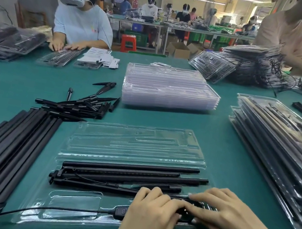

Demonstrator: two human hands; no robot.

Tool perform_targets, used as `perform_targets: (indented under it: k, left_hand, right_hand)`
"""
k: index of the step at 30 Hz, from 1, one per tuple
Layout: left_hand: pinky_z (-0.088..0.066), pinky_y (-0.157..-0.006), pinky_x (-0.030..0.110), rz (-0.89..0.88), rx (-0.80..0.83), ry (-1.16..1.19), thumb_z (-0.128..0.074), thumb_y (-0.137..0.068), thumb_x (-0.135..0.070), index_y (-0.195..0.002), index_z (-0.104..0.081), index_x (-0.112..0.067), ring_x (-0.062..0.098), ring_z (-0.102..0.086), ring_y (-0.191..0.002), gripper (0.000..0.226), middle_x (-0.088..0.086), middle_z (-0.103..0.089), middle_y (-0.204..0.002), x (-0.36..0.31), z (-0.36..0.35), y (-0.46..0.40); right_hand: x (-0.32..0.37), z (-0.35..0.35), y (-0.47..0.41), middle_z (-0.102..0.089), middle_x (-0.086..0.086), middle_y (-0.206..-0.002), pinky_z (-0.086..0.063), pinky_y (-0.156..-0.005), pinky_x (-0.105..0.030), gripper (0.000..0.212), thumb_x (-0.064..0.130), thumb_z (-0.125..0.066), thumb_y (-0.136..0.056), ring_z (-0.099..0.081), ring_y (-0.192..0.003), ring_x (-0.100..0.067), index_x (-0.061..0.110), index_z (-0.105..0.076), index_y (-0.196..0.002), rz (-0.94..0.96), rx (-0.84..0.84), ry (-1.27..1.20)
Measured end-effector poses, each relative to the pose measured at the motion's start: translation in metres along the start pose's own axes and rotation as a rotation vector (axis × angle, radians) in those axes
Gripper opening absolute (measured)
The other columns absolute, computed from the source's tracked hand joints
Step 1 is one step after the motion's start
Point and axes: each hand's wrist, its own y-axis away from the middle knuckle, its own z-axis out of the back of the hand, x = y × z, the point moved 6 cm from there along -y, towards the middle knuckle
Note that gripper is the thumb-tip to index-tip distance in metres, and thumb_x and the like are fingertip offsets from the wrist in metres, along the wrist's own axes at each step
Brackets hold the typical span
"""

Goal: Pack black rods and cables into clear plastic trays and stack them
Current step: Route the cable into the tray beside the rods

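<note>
**Seating the cable in the open tray**

While both hands work at the near right of the open clear plastic clamshell tray (132, 147), the step in hand looks to be pressing the coiled black cable bundle (186, 213) into its moulded pocket. The left hand (151, 212) lies over the bundle with its fingers curled down around it; the right hand (228, 217) reaches across, its fingers (198, 198) spread and pressing on top. How firmly the bundle is gripped is hard to tell, since the hands cover most of it.

Several long black rods (128, 172) already lie in the tray's channels, and a thin black cable lead with an inline switch (121, 211) trails off to the left over the tray's edge.

To do it well, press evenly until the coil sits below the rim, then tuck the loose lead into its groove so the lid half can fold shut flat.

On the green counter (219, 141) are loose black tubes (7, 142), black pointed stakes (88, 103), empty clear trays (170, 89) and packed trays stacked (279, 155) at the right.

No brand, label or writing can be read anywhere.
</note>
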Motion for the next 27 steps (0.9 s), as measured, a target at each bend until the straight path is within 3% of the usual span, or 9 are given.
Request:
perform_targets:
  k: [5,11,14,16,17,19,22,25,27]
  left_hand:
    - [-0.046,-0.079,0.027,-0.001,-0.057,0.005,-0.050,-0.080,-0.035,-0.087,-0.076,-0.024,0.013,-0.066,-0.085,0.029,-0.009,-0.069,-0.091,0.000,-0.003,0.007]
    - [-0.043,-0.093,0.031,0.005,0.166,-0.106,-0.036,-0.079,-0.051,-0.104,-0.075,-0.026,0.013,-0.066,-0.106,0.053,-0.004,-0.069,-0.114,-0.005,-0.019,0.015]
    - [-0.042,-0.094,0.030,-0.035,0.245,-0.140,-0.034,-0.078,-0.056,-0.109,-0.072,-0.030,0.013,-0.065,-0.109,0.056,-0.004,-0.067,-0.118,-0.004,-0.020,0.018]
    - [-0.043,-0.094,0.030,-0.057,0.277,-0.151,-0.033,-0.078,-0.058,-0.112,-0.070,-0.032,0.013,-0.064,-0.110,0.057,-0.004,-0.067,-0.120,-0.003,-0.021,0.019]
    - [-0.043,-0.095,0.031,-0.067,0.288,-0.148,-0.033,-0.078,-0.058,-0.113,-0.070,-0.033,0.013,-0.064,-0.111,0.056,-0.004,-0.066,-0.120,-0.003,-0.021,0.020]
    - [-0.041,-0.095,0.032,-0.090,0.308,-0.138,-0.033,-0.079,-0.057,-0.113,-0.070,-0.032,0.011,-0.062,-0.113,0.056,-0.007,-0.064,-0.122,-0.005,-0.021,0.020]
    - [-0.043,-0.095,0.028,-0.118,0.350,-0.100,-0.036,-0.078,-0.057,-0.110,-0.071,-0.031,0.006,-0.060,-0.113,0.054,-0.010,-0.064,-0.122,-0.008,-0.021,0.019]
    - [-0.048,-0.094,0.024,-0.164,0.350,-0.073,-0.049,-0.075,-0.062,-0.113,-0.069,-0.035,0.004,-0.061,-0.112,0.051,-0.011,-0.065,-0.121,-0.009,-0.018,0.019]
    - [-0.053,-0.088,0.024,-0.186,0.350,-0.077,-0.064,-0.066,-0.066,-0.117,-0.065,-0.041,0.005,-0.062,-0.111,0.056,-0.009,-0.065,-0.121,-0.009,-0.016,0.020]
  right_hand:
    - [0.003,-0.005,0.004,-0.072,0.007,-0.099,-0.052,-0.059,-0.017,0.054,0.035,-0.021,-0.104,-0.067,-0.074,-0.011,0.028,-0.074,-0.107,-0.019,-0.009,0.013]
    - [0.003,0.002,0.002,-0.070,0.015,-0.095,-0.050,-0.055,-0.013,0.051,0.043,-0.022,-0.102,-0.066,-0.075,-0.004,0.037,-0.073,-0.107,-0.167,0.057,-0.126]
    - [0.005,0.005,0.000,-0.067,0.022,-0.091,-0.048,-0.054,-0.010,0.018,0.039,-0.060,-0.089,-0.063,-0.077,0.003,0.043,-0.073,-0.101,-0.239,0.071,-0.250]
    - [0.004,0.003,0.000,-0.067,0.024,-0.085,-0.047,-0.050,-0.010,0.034,0.032,-0.087,-0.062,-0.063,-0.072,0.004,0.043,-0.075,-0.093,-0.292,0.070,-0.280]
    - [0.004,0.005,-0.001,-0.068,0.024,-0.084,-0.046,-0.049,-0.010,0.034,0.033,-0.088,-0.059,-0.064,-0.070,0.004,0.042,-0.076,-0.090,-0.318,0.070,-0.274]
    - [0.012,0.008,-0.005,-0.070,0.025,-0.089,-0.048,-0.052,-0.010,0.013,0.040,-0.065,-0.083,-0.066,-0.070,0.002,0.040,-0.076,-0.092,-0.259,0.089,-0.229]
    - [0.017,0.008,-0.001,-0.071,0.019,-0.101,-0.046,-0.078,-0.018,0.061,0.037,-0.015,-0.103,-0.067,-0.078,0.001,0.031,-0.076,-0.101,-0.223,0.136,-0.101]
    - [0.021,0.007,0.009,-0.068,0.015,-0.115,-0.040,-0.090,-0.023,0.061,0.038,-0.014,-0.103,-0.063,-0.103,0.003,0.021,-0.072,-0.112,-0.243,0.201,-0.109]
    - [0.023,0.007,0.016,-0.062,0.015,-0.124,-0.039,-0.091,-0.016,0.047,0.033,-0.026,-0.101,-0.051,-0.117,0.007,0.014,-0.064,-0.122,-0.263,0.217,-0.106]
